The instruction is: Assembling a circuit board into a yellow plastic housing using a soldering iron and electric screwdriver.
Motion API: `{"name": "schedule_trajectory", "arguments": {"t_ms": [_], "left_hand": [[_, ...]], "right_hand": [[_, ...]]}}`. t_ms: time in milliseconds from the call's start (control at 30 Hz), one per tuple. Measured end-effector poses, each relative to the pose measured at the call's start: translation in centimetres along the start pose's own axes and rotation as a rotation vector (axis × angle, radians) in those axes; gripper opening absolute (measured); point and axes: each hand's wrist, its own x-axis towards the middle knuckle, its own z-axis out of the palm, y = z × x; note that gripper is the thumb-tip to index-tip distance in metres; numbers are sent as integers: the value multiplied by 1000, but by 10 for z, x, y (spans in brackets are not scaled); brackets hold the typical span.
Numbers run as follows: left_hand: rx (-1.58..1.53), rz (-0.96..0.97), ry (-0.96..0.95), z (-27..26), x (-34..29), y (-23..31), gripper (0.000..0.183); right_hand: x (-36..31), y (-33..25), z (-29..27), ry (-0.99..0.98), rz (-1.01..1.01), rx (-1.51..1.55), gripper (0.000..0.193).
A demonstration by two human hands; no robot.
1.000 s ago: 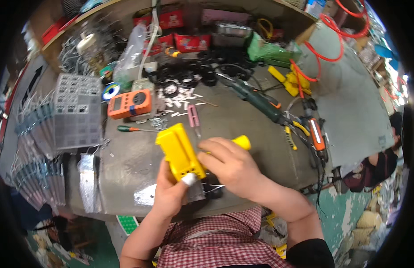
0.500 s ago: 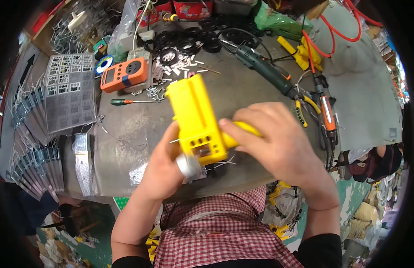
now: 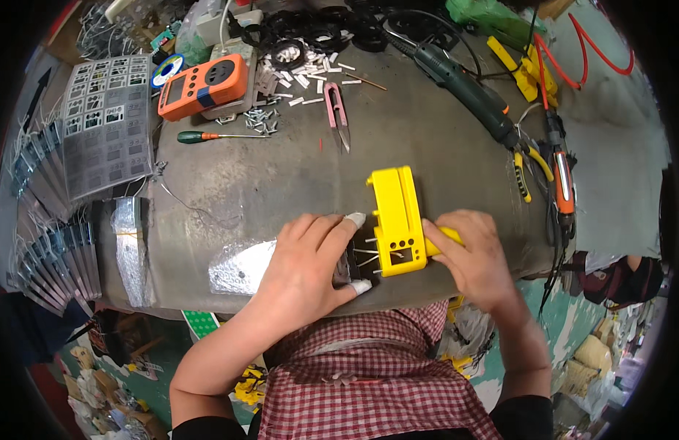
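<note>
My right hand is closed around the handle of a yellow plastic housing with round holes in its near end. White wires run from the housing's left side toward a dark flat part. My left hand spans that part between thumb and fingers, white covers on two fingertips; the palm hides most of it. Beside this hand a silvery bubble-wrap piece lies on the table. Pink-handled snips rest farther back, pointing toward me.
An orange meter, a green-handled screwdriver and loose screws lie at the back left. Dark power driver, yellow-handled pliers and an orange-grey tool occupy the right. Wired strips fan out at left.
The yellow housing has moved right and come down near the table's front. My left hand has left the housing and now grips the dark part. The pink snips have come into sight.
</note>
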Motion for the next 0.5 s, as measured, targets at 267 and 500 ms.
{"name": "schedule_trajectory", "arguments": {"t_ms": [267,500], "left_hand": [[-35,-32,-13,-2,-3,-3,76],[40,-149,-43,1,1,5,73]], "right_hand": [[28,-16,-29,-75,-142,-157,46],[27,-30,-7,-28,-90,-142,45]]}}
